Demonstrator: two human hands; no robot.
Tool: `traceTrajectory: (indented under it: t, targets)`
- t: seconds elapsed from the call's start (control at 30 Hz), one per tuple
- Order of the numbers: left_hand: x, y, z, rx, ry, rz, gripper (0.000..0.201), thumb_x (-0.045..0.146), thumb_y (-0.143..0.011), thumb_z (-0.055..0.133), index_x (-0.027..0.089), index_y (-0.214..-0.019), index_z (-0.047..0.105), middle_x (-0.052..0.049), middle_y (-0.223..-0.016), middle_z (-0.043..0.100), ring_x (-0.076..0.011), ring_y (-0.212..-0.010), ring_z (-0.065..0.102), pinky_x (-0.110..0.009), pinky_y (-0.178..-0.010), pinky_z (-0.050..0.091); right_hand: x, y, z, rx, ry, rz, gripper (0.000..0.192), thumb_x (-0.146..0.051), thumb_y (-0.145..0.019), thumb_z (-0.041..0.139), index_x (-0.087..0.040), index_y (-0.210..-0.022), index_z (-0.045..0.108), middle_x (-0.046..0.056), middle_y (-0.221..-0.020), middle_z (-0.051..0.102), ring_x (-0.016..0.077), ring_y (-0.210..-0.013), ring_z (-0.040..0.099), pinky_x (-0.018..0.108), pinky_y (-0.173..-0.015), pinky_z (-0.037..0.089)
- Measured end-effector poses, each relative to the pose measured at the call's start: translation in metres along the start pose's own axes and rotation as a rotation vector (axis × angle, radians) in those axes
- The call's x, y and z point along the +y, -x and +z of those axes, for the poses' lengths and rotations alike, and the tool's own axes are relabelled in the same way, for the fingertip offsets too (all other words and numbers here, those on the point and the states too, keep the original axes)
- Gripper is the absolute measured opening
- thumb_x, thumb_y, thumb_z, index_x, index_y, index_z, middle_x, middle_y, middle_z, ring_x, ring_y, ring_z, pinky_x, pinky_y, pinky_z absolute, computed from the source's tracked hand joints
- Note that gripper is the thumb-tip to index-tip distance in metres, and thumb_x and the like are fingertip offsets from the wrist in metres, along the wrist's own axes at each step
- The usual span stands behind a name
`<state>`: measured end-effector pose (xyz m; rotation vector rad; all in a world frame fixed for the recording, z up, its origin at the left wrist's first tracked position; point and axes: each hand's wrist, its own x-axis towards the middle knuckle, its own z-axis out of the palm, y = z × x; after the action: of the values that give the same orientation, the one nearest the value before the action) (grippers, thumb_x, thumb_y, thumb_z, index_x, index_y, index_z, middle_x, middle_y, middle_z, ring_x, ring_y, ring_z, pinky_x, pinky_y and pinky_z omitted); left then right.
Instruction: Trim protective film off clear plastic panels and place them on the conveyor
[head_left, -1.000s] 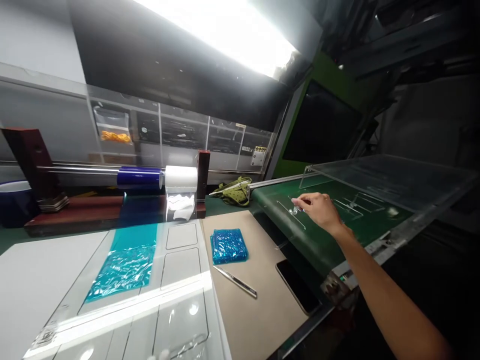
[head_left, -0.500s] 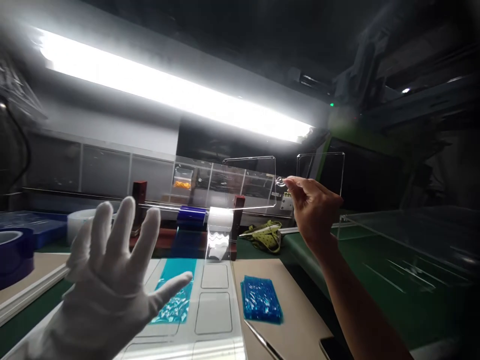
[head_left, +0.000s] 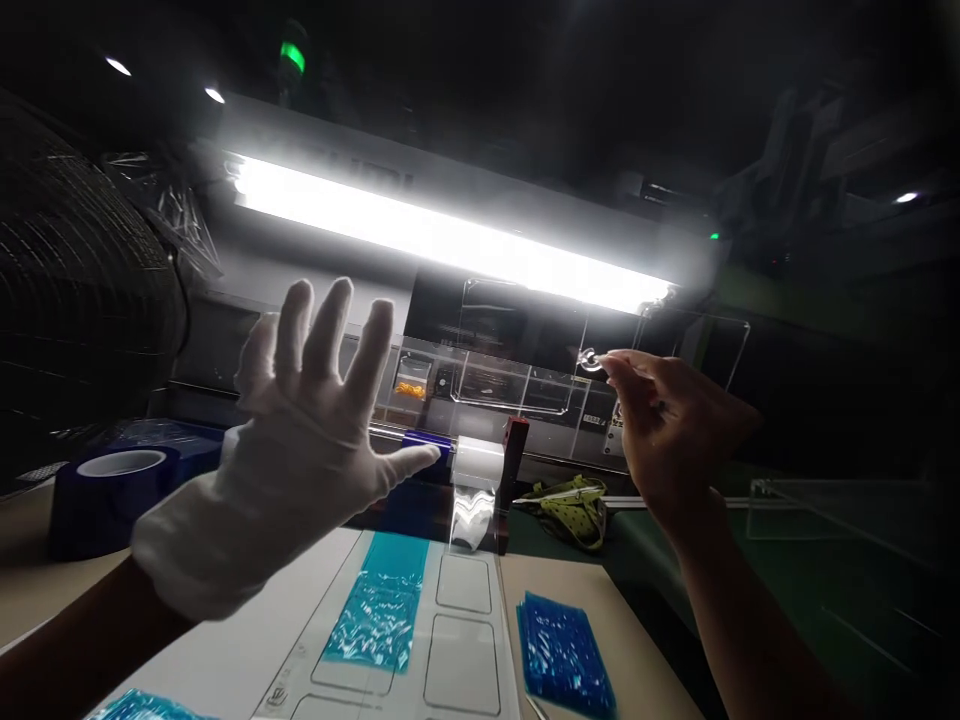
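My right hand [head_left: 675, 425] pinches the clear moulded piece [head_left: 592, 345] up to the lamp [head_left: 450, 235]; my gloved left hand [head_left: 300, 440] is spread wide, empty; blue film [head_left: 375, 610] lies unused at the table's near edge.

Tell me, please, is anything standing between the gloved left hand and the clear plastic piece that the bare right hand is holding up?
Nothing visible does. The left hand, gloved and spread open, is raised in open air beside the clear plastic piece, which the right hand pinches at its middle. Only empty space lies between them; the tape rolls sit lower, behind.
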<state>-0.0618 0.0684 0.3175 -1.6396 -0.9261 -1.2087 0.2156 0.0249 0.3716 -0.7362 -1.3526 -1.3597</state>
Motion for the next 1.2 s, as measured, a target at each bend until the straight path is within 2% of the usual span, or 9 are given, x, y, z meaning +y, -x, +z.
traceTrajectory:
  t: [0.13,0.3,0.37,0.47,0.63,0.73,0.87,1.0,1.2]
  targets:
    - [0.005,-0.024,-0.006,0.0,0.006,0.078,0.128,0.08,-0.062,0.061,0.019,-0.15,-0.01,-0.008,-0.159,-0.018,-0.0402,-0.145,-0.006,-0.06,-0.116,0.002,-0.009,-0.004,-0.002,0.032,-0.001,-0.04,0.009,-0.027,-0.088,0.066,-0.019,-0.086,0.07,0.0,-0.066,0.07,0.0109,-0.054,0.06,0.023,-0.048,0.041]
    - [0.025,-0.041,-0.013,0.007,0.041,0.097,0.102,0.076,-0.079,0.035,0.019,-0.15,-0.012,-0.003,-0.161,-0.012,-0.0356,-0.145,-0.007,-0.058,-0.116,-0.001,-0.032,0.001,-0.005,0.045,-0.067,-0.119,0.004,-0.018,-0.084,0.07,-0.017,-0.088,0.069,0.0,-0.069,0.07,0.0102,-0.058,0.063,0.021,-0.052,0.045]
    - [0.031,-0.041,-0.013,0.031,0.036,0.125,0.093,0.07,-0.084,0.027,0.017,-0.149,-0.012,-0.005,-0.161,-0.007,-0.0334,-0.146,-0.005,-0.056,-0.116,-0.002,-0.042,0.004,-0.004,0.049,-0.115,-0.145,0.005,-0.015,-0.083,0.071,-0.016,-0.086,0.068,0.0,-0.068,0.07,0.0093,-0.058,0.063,0.02,-0.052,0.045]
    - [0.031,-0.033,-0.009,-0.016,0.005,0.151,0.089,0.056,-0.087,0.035,0.013,-0.149,-0.012,-0.011,-0.16,0.005,-0.032,-0.147,0.001,-0.057,-0.116,-0.001,-0.054,0.008,-0.001,-0.007,-0.174,-0.155,0.005,-0.018,-0.083,0.071,-0.017,-0.085,0.067,-0.001,-0.066,0.069,0.0097,-0.058,0.063,0.021,-0.053,0.045]
    - [0.005,-0.01,0.001,-0.074,-0.041,0.138,0.1,0.049,-0.074,0.063,0.007,-0.148,0.011,-0.017,-0.141,0.033,-0.0346,-0.137,0.028,-0.052,-0.119,0.013,-0.056,0.014,-0.018,-0.073,-0.147,-0.158,0.036,-0.043,-0.08,0.073,-0.017,-0.103,0.063,-0.003,-0.063,0.063,0.0117,-0.056,0.057,0.025,-0.054,0.045]
    - [-0.019,0.002,0.006,-0.034,-0.039,0.12,0.102,0.058,-0.071,0.064,0.007,-0.146,0.017,-0.017,-0.136,0.034,-0.0359,-0.13,0.033,-0.054,-0.118,0.018,-0.045,0.018,-0.035,-0.085,-0.11,-0.16,0.041,-0.045,-0.079,0.073,-0.017,-0.106,0.059,0.0,-0.07,0.062,0.0133,-0.062,0.057,0.026,-0.057,0.046]
    - [-0.045,0.013,0.004,-0.046,-0.083,0.04,0.109,0.057,-0.064,0.068,0.006,-0.146,0.016,-0.018,-0.136,0.031,-0.0377,-0.127,0.033,-0.054,-0.113,0.025,-0.027,0.026,-0.042,-0.098,-0.038,-0.177,0.056,-0.046,-0.076,0.075,-0.017,-0.12,0.055,0.01,-0.097,0.066,0.0254,-0.091,0.062,0.04,-0.08,0.05]
    - [-0.057,0.017,-0.002,-0.024,-0.101,0.013,0.109,0.057,-0.065,0.067,0.005,-0.147,0.017,-0.02,-0.14,0.028,-0.0408,-0.132,0.027,-0.055,-0.113,0.025,-0.019,0.031,-0.034,-0.176,-0.016,-0.17,0.08,-0.049,-0.077,0.072,-0.017,-0.141,0.038,0.018,-0.126,0.056,0.0359,-0.121,0.051,0.059,-0.106,0.034]
    - [-0.057,0.012,-0.007,0.017,-0.099,-0.012,0.12,0.07,-0.061,0.068,0.006,-0.148,0.017,-0.02,-0.145,0.026,-0.041,-0.134,0.027,-0.055,-0.113,0.026,-0.021,0.034,-0.03,-0.227,-0.032,-0.129,0.092,-0.053,-0.078,0.07,-0.021,-0.15,0.022,0.018,-0.147,0.038,0.0394,-0.139,0.03,0.066,-0.113,0.014]
